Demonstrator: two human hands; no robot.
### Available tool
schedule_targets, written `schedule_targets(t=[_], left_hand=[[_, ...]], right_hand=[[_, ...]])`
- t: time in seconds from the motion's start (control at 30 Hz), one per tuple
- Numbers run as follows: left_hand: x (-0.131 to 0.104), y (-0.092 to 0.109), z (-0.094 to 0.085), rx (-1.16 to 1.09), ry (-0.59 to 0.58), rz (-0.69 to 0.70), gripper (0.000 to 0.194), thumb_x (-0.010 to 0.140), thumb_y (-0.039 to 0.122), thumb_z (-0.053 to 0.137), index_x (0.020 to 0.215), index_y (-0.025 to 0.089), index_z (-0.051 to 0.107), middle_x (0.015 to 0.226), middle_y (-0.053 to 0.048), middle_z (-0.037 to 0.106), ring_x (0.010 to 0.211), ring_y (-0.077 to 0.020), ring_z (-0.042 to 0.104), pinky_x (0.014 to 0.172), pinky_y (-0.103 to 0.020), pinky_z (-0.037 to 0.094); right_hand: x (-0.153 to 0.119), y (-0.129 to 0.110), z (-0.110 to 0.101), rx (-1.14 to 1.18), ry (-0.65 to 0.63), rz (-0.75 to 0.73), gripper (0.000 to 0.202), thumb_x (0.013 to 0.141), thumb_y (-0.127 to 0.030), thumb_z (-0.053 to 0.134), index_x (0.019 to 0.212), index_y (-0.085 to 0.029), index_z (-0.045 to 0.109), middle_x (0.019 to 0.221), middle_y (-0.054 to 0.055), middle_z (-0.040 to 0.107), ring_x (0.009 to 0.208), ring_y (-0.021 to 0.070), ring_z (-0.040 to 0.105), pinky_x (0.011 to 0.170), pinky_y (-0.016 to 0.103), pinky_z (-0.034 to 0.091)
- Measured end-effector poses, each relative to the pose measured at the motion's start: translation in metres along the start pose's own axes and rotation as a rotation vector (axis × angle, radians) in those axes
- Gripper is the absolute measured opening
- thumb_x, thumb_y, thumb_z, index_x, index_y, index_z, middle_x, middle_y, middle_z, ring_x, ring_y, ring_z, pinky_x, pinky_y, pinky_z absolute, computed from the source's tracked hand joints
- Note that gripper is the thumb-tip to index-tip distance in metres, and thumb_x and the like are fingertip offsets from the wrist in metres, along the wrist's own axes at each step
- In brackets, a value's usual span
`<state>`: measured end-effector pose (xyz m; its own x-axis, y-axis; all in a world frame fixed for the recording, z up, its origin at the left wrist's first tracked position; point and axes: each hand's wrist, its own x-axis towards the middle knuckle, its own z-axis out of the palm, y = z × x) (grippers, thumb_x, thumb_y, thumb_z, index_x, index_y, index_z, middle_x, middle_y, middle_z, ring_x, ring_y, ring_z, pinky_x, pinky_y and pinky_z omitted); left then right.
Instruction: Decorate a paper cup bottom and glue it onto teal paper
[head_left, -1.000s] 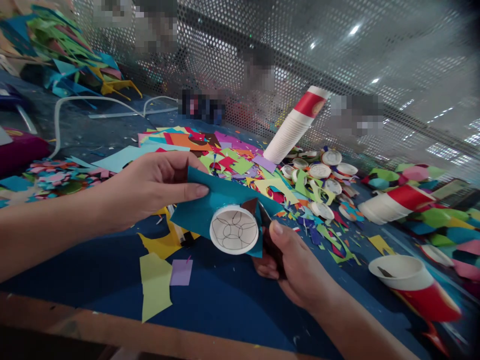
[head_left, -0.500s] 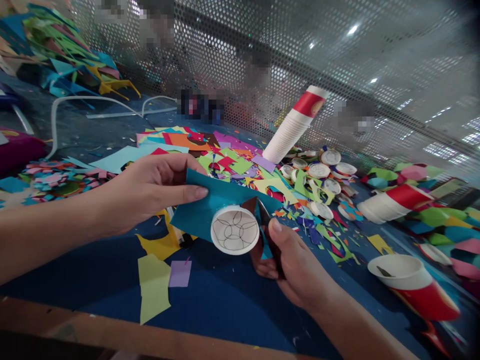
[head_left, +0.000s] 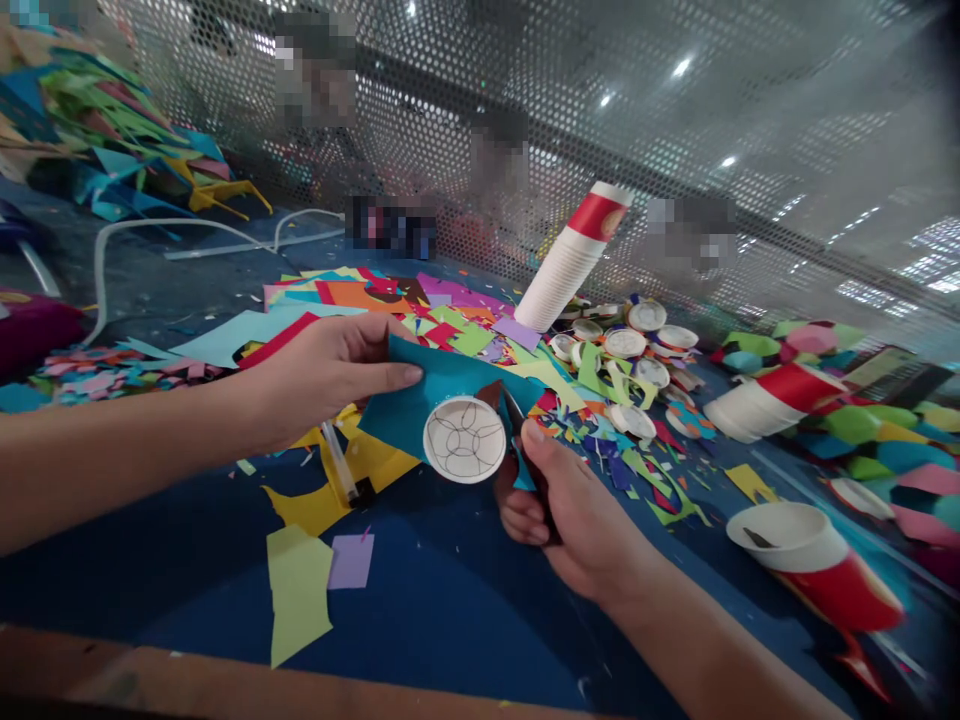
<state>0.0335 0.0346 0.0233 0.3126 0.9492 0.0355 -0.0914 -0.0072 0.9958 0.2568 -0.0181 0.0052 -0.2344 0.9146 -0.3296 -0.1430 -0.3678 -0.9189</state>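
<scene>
A: State the grip.

B: Left hand [head_left: 315, 380] pinches the teal paper [head_left: 420, 400] and the white disc [head_left: 465, 440] against it, above the blue table [head_left: 450, 600]. Right hand [head_left: 577, 520] is closed around the scissors [head_left: 517, 430], blades at the paper's edge beside the disc.

A: Change?

B: Compared with a second ago, the scissors sit further round the disc; the cut appears to be advancing.

A: Counts?

B: One disc in hand, one pair of scissors, one leaning cup stack [head_left: 570, 260], one marker [head_left: 341, 465].
</scene>
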Motion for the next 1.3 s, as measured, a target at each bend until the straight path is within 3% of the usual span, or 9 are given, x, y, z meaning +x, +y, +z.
schedule_targets(t=[0.5,0.57,0.63,0.73,0.87,1.3], left_hand=[[0.028,-0.008,0.001,0.042,-0.051,-0.074,0.017,0.083,0.032,0.072,0.085,0.023,0.057,0.053,0.009,0.051,0.039,-0.0052,0.042,0.038,-0.014,0.031],[0.034,-0.009,0.002,0.014,-0.057,-0.059,0.019,0.080,0.029,0.074,0.079,0.022,0.056,0.048,0.010,0.045,0.040,-0.0063,0.044,0.041,-0.016,0.034],[0.039,-0.009,0.002,-0.012,-0.071,-0.046,0.020,0.076,0.025,0.076,0.075,0.022,0.057,0.045,0.010,0.042,0.049,-0.0101,0.054,0.050,-0.018,0.044],[0.045,-0.010,0.001,-0.027,-0.084,-0.048,0.015,0.074,0.024,0.077,0.080,0.023,0.063,0.053,0.007,0.056,0.065,-0.0151,0.065,0.063,-0.023,0.052],[0.048,-0.014,-0.003,0.017,-0.091,-0.054,0.016,0.075,0.029,0.076,0.086,0.022,0.068,0.079,0.002,0.072,0.066,-0.0131,0.066,0.061,-0.022,0.052],[0.045,-0.012,0.000,0.053,-0.098,-0.091,0.020,0.071,0.034,0.076,0.079,0.022,0.063,0.063,0.006,0.065,0.050,-0.0100,0.056,0.045,-0.017,0.040]], right_hand=[[0.014,-0.011,-0.012,0.001,0.049,0.039,0.059,0.070,-0.068,0.072,0.062,-0.023,0.035,0.038,-0.012,0.030,0.034,0.0023,0.021,0.037,0.018,0.016],[0.017,-0.013,-0.015,-0.011,0.044,0.046,0.056,0.074,-0.068,0.069,0.064,-0.023,0.037,0.038,-0.012,0.031,0.033,0.0026,0.020,0.037,0.018,0.015],[0.018,-0.015,-0.017,-0.027,0.039,0.067,0.053,0.076,-0.067,0.068,0.064,-0.022,0.041,0.038,-0.012,0.032,0.034,0.0026,0.020,0.037,0.019,0.014],[0.019,-0.016,-0.019,-0.067,0.033,0.101,0.054,0.075,-0.068,0.068,0.062,-0.020,0.047,0.040,-0.012,0.032,0.034,0.0017,0.020,0.037,0.019,0.013],[0.019,-0.016,-0.018,-0.104,0.019,0.115,0.058,0.069,-0.073,0.069,0.060,-0.019,0.051,0.041,-0.011,0.033,0.034,0.0006,0.021,0.036,0.018,0.014],[0.018,-0.014,-0.016,-0.119,0.028,0.076,0.055,0.075,-0.069,0.067,0.061,-0.019,0.050,0.042,-0.011,0.031,0.036,0.0015,0.021,0.037,0.018,0.015]])
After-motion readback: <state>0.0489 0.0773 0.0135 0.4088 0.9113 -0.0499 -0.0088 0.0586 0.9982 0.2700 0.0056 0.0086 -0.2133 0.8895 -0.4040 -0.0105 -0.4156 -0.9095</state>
